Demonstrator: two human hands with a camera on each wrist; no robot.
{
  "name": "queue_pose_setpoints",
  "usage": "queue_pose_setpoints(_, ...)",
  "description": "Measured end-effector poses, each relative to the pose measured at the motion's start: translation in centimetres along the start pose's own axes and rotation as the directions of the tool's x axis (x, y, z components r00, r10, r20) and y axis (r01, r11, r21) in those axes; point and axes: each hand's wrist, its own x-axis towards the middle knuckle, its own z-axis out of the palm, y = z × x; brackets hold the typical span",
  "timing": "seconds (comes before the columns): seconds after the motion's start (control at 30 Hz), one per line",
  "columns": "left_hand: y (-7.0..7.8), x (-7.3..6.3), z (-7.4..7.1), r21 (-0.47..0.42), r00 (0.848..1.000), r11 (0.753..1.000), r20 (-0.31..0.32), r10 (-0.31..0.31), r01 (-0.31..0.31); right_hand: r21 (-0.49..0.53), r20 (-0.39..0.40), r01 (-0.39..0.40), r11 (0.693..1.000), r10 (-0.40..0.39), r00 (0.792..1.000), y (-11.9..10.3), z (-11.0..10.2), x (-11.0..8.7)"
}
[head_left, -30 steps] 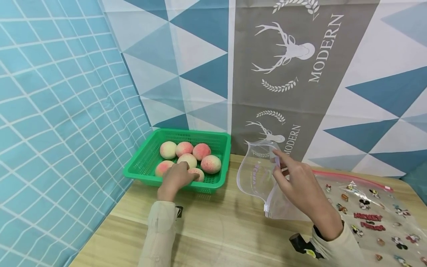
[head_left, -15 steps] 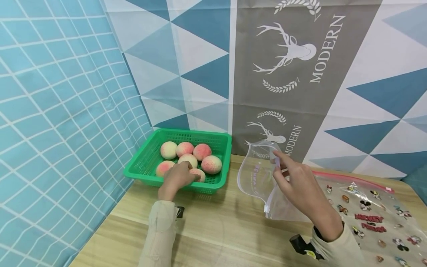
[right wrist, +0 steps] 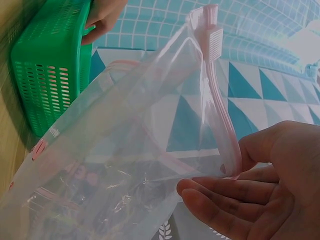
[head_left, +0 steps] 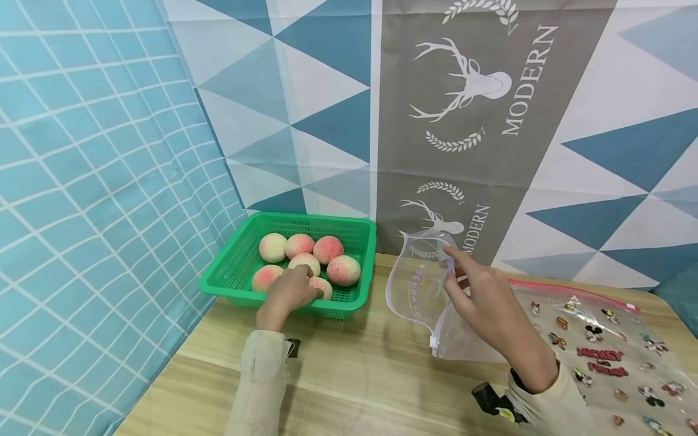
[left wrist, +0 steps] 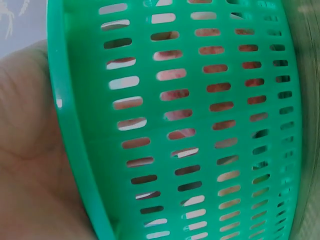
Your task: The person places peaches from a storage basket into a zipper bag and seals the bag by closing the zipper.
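My left hand [head_left: 291,289] reaches over the front rim of a green plastic basket [head_left: 369,251]. Its thumb and fingers are around a pale pink peach [head_left: 323,289] at the basket's front; the far fingertips are hidden. Several other peaches lie about it, among them a reddish one [head_left: 328,249]. In the left wrist view, the slotted basket wall [left wrist: 200,140] hides most of the grasp. My right hand [head_left: 488,303] pinches the mouth edge of a clear slider zip bag [right wrist: 125,150], thumb against fingers. The bag's mouth gapes toward the basket, its slider [right wrist: 214,44] at one end.
A larger clear bag with a red zip and cartoon prints [head_left: 605,357] lies flat at the right. Everything rests on a wooden table [head_left: 349,387]. A patterned cloth [head_left: 327,121] stands behind, and a blue checked one [head_left: 109,181] at the left.
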Motion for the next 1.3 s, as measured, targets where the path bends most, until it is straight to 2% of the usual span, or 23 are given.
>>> queue_pose_setpoints(0.17,0.0,-0.1,-0.1,-0.035,0.998,0.998,-0.026,0.059,-0.060,0.002,0.000,-0.003,1.000,0.003,1.000,0.0,-0.1,0.1)
queue_pose_setpoints(0.27,0.0,-0.2,-0.1,-0.062,0.992,0.991,-0.044,0.115,-0.117,0.001,0.007,-0.009,1.000,0.009,1.000,0.0,0.0,0.0)
queue_pose_setpoints(0.4,0.1,-0.4,-0.3,-0.086,0.985,0.983,-0.080,0.156,-0.162,0.007,0.015,-0.017,1.000,0.017,1.000,-0.1,0.0,-0.1)
queue_pose_setpoints(0.57,0.3,-0.7,-0.6,-0.090,0.980,0.981,-0.119,0.161,-0.173,0.007,0.012,-0.019,1.000,0.019,1.000,-0.2,0.1,-0.1)
queue_pose_setpoints(0.83,0.8,-0.7,-1.0,-0.108,0.963,0.972,-0.194,0.188,-0.211,-0.003,0.006,-0.013,1.000,0.013,1.000,-0.1,-0.1,-0.1)
queue_pose_setpoints(1.0,1.0,-0.9,-1.1,-0.116,0.963,0.972,-0.206,0.176,-0.203,0.002,0.002,-0.011,1.000,0.011,1.000,-0.1,-0.1,-0.1)
queue_pose_setpoints(1.3,1.1,-0.9,-1.2,-0.090,0.955,0.972,-0.229,0.190,-0.215,0.004,-0.001,-0.004,1.000,0.004,1.000,-0.1,0.0,0.0)
